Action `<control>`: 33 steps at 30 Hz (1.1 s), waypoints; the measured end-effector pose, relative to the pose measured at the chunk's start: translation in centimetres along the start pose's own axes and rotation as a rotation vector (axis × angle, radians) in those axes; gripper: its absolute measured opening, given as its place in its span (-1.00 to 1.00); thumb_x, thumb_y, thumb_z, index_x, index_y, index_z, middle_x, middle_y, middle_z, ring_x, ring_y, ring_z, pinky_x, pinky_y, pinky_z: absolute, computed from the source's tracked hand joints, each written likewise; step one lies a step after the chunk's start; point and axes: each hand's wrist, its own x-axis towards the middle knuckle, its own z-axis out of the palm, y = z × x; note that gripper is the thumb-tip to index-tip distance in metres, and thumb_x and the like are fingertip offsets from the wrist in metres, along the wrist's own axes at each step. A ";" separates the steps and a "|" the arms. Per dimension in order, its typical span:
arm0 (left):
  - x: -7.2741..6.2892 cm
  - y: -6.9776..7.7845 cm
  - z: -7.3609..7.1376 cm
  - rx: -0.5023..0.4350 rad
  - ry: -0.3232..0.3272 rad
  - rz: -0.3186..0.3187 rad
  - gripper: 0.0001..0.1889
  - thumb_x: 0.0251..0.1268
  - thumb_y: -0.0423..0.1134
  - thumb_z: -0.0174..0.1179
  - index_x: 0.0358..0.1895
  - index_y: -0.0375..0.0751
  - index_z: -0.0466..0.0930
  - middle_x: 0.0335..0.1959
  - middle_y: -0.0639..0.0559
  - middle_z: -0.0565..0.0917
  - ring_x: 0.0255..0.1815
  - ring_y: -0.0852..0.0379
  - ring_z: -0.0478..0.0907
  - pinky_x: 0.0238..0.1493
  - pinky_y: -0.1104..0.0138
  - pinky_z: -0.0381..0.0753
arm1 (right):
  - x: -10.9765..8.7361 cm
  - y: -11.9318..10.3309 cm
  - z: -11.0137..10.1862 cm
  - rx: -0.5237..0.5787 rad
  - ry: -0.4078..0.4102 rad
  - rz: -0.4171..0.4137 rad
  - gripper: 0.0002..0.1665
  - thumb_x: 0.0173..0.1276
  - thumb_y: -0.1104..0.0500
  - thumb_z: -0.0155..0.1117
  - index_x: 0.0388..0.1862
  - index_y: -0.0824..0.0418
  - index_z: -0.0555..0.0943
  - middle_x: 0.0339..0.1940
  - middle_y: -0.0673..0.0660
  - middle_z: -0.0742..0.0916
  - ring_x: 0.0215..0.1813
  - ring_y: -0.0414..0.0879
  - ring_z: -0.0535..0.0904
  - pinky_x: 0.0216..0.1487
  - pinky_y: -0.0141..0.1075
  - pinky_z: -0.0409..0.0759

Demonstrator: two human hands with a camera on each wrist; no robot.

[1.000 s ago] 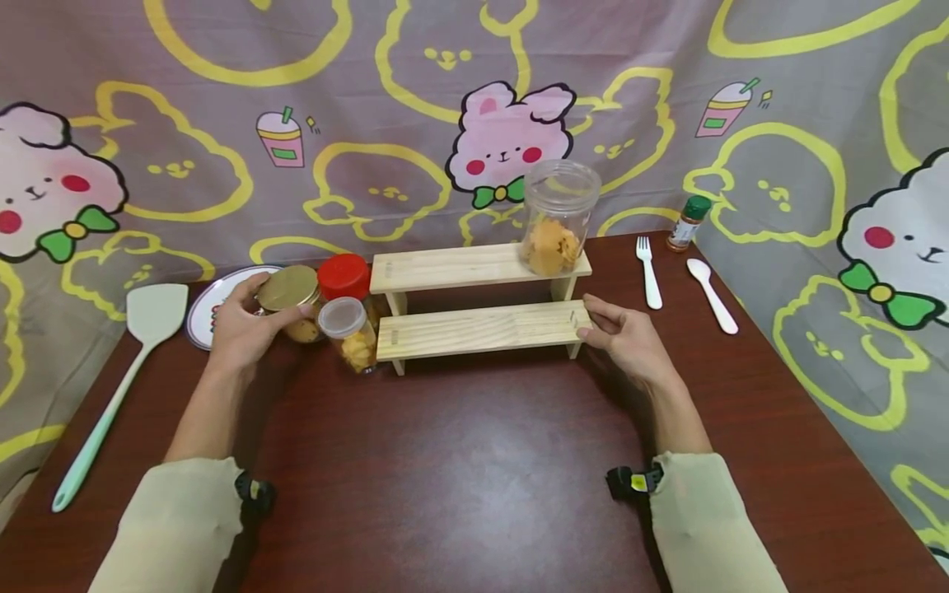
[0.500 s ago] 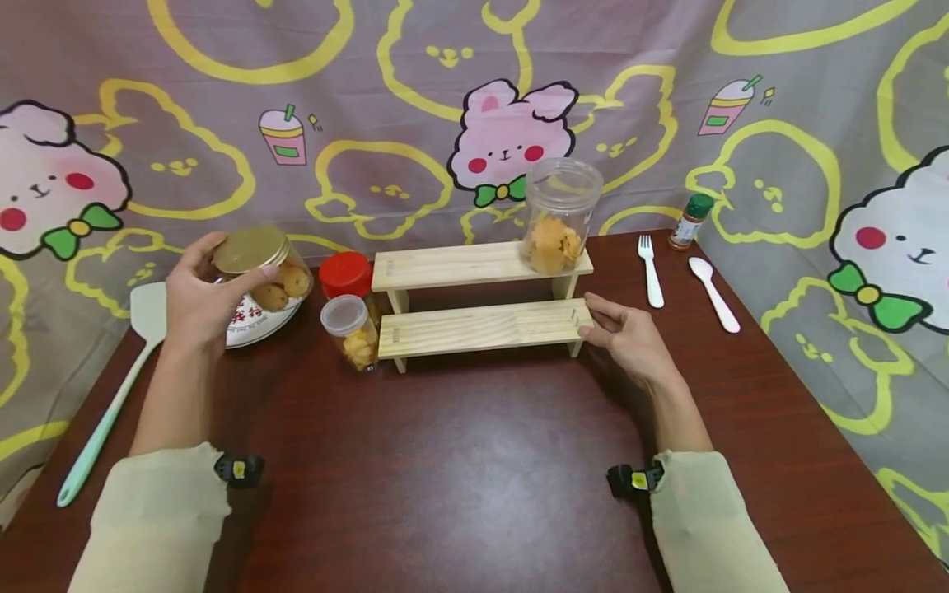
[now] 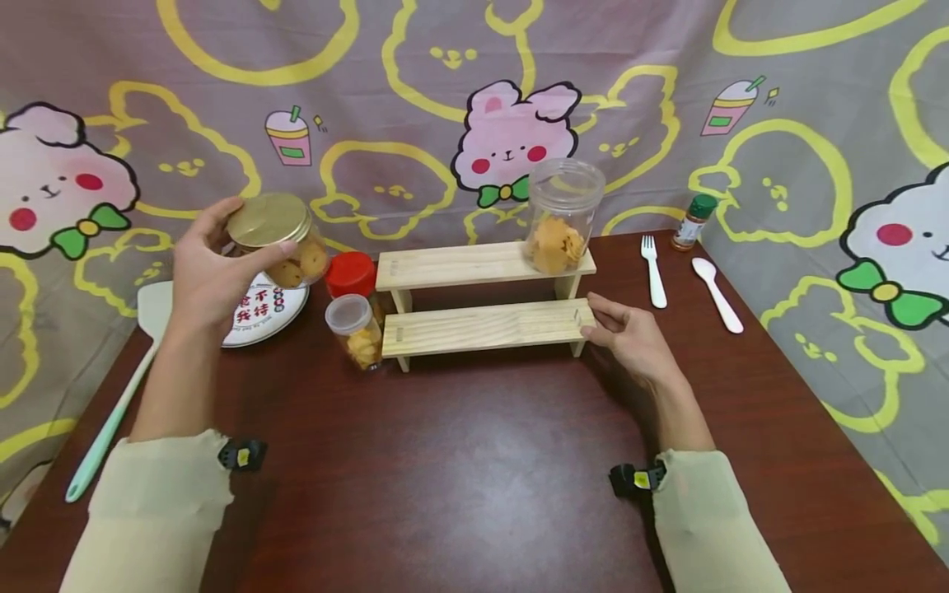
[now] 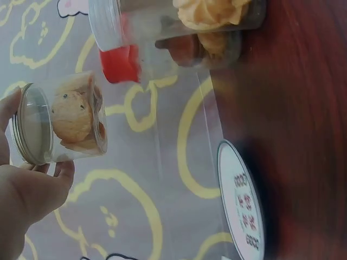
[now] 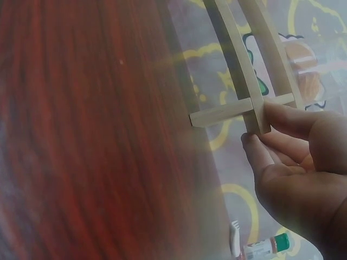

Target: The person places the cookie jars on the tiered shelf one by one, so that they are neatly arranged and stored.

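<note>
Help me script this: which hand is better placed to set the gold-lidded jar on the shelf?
Probably the left hand: it holds the jar in the air, while the right hand grips the shelf at one end.

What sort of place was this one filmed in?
Probably a staged tabletop set, though the room itself is out of view: a cartoon-print cloth hangs behind a dark table bearing a small two-tier wooden shelf.
</note>
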 end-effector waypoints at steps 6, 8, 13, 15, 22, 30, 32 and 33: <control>0.0 0.7 2.0 0.003 -0.048 0.029 -0.08 -0.07 -0.45 0.59 0.46 -0.18 0.37 0.29 -0.06 0.48 0.07 0.11 0.44 -0.03 0.53 0.49 | 0.1 0.0 0.1 0.003 0.000 -0.006 -0.28 0.47 0.40 0.23 0.53 0.47 0.22 0.57 0.29 0.31 0.57 0.07 0.18 0.32 -0.36 0.41; -0.1 0.8 2.7 -0.012 -0.068 0.042 -0.10 -0.07 -0.45 0.59 0.44 -0.19 0.38 0.27 -0.06 0.50 0.06 0.10 0.44 -0.03 0.52 0.48 | 0.1 0.0 0.1 0.005 0.000 -0.006 -0.28 0.46 0.40 0.23 0.53 0.47 0.22 0.57 0.29 0.31 0.57 0.07 0.18 0.34 -0.35 0.39; -0.4 0.9 4.7 -0.020 -0.123 0.071 -0.16 -0.07 -0.46 0.58 0.39 -0.21 0.45 0.21 -0.06 0.55 0.05 0.10 0.44 -0.03 0.50 0.48 | 0.1 0.1 0.0 0.004 0.003 -0.007 -0.27 0.46 0.40 0.24 0.53 0.47 0.22 0.57 0.29 0.32 0.56 0.06 0.19 0.36 -0.33 0.37; -0.6 0.9 5.5 0.015 -0.138 0.078 -0.17 -0.06 -0.43 0.58 0.39 -0.20 0.46 0.20 -0.06 0.56 0.03 0.10 0.45 -0.03 0.49 0.47 | 0.2 0.2 0.0 0.000 0.003 -0.006 -0.27 0.46 0.40 0.24 0.53 0.47 0.22 0.57 0.28 0.32 0.56 0.06 0.20 0.36 -0.33 0.37; -0.9 0.9 8.4 0.055 -0.203 0.068 -0.16 -0.02 -0.36 0.57 0.43 -0.19 0.41 0.26 -0.07 0.54 0.09 0.06 0.45 0.05 0.44 0.47 | 0.2 0.3 -0.2 -0.011 0.012 -0.006 -0.28 0.46 0.39 0.24 0.52 0.47 0.24 0.56 0.29 0.33 0.57 0.06 0.19 0.31 -0.37 0.42; -1.2 0.2 11.1 0.081 -0.271 0.071 -0.12 -0.01 -0.29 0.59 0.46 -0.15 0.40 0.31 -0.03 0.52 0.13 0.07 0.48 0.06 0.41 0.50 | 0.2 0.2 -0.1 -0.005 0.000 -0.019 -0.28 0.46 0.40 0.24 0.52 0.48 0.23 0.56 0.31 0.32 0.57 0.09 0.18 0.31 -0.37 0.42; -1.3 0.0 11.8 0.073 -0.289 0.060 -0.11 -0.01 -0.29 0.60 0.47 -0.14 0.38 0.33 -0.02 0.50 0.15 0.07 0.47 0.09 0.38 0.49 | 0.2 0.3 -0.1 -0.005 -0.002 -0.019 -0.28 0.46 0.40 0.23 0.52 0.48 0.23 0.56 0.31 0.32 0.57 0.09 0.18 0.31 -0.37 0.41; -1.3 -0.1 12.1 0.073 -0.296 0.051 -0.10 -0.02 -0.28 0.60 0.48 -0.12 0.38 0.33 -0.02 0.50 0.16 0.07 0.46 0.10 0.37 0.49 | 0.3 0.3 -0.1 -0.006 -0.002 -0.018 -0.28 0.46 0.40 0.23 0.52 0.48 0.23 0.56 0.30 0.32 0.57 0.09 0.18 0.31 -0.37 0.41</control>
